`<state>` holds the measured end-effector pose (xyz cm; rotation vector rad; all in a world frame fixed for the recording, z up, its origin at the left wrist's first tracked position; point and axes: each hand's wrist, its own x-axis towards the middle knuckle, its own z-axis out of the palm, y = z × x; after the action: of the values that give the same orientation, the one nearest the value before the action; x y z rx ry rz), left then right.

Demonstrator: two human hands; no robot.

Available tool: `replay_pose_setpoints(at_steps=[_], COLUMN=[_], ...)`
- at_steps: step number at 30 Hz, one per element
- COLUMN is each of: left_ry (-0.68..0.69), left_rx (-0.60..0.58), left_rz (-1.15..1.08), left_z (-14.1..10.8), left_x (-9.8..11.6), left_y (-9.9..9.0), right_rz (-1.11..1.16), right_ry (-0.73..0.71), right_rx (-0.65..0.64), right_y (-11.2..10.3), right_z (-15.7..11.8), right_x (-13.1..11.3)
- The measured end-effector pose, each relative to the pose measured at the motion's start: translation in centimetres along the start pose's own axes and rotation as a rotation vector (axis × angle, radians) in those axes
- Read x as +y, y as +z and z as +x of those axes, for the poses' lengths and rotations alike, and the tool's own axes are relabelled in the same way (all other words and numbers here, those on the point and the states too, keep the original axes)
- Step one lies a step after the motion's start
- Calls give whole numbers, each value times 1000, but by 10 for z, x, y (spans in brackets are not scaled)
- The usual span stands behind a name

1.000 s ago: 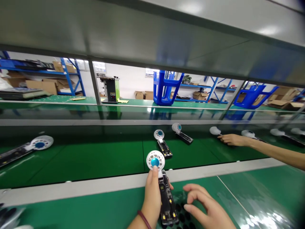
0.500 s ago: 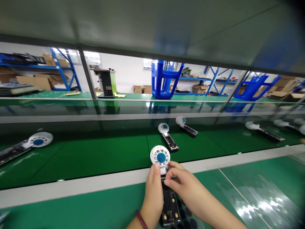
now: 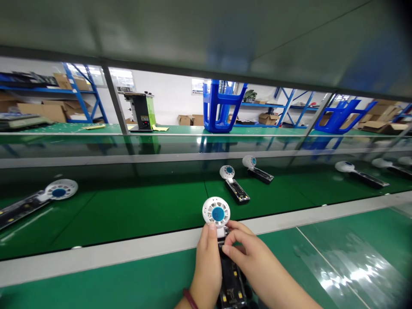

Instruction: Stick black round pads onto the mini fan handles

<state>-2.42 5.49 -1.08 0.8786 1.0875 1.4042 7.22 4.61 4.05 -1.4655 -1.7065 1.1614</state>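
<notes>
A handheld fan (image 3: 232,279) with a round white head, a blue centre disc and a black body with small yellow-white squares is held upright at the near bench edge. My left hand (image 3: 207,257) is closed around its left side, thumb on the neck just under the head. My right hand (image 3: 246,249) pinches at the top right of the black body, thumb and forefinger together; anything small between those fingertips cannot be made out. Dark round pieces (image 3: 252,302) lie on the bench beneath the fan, mostly covered.
Beyond the pale rail, a green belt (image 3: 128,214) carries similar fans: one at left (image 3: 59,191), two near the middle (image 3: 238,191) (image 3: 262,175), several at right (image 3: 370,178). Behind stand blue stools (image 3: 222,111) and a black-green machine (image 3: 143,111). A shelf (image 3: 193,38) hangs overhead.
The fans on the belt have shifted slightly to the right. Both hands keep nearly the same hold on the fan, and the view has moved a little.
</notes>
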Motion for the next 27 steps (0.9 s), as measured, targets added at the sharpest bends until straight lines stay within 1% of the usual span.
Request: replay_pose_setpoints(at_steps=[5,10,18,27], left_ry=[-11,-6,-19,-45], left_rx=[16,-2,-15,-10], left_rz=[29,44,27,30], left_z=[1,1,0,-3], left_x=[-3,-3,-2,1], left_y=[-1,-2,-2,0], right_rz=[-23,-52,-122,-68], right_ry=[40,49,-19,-26], right_rx=[13,31,179,220], right_y=[0,3,17,21], right_z=[3,2,-3,-6], right_x=[3,3,15,31])
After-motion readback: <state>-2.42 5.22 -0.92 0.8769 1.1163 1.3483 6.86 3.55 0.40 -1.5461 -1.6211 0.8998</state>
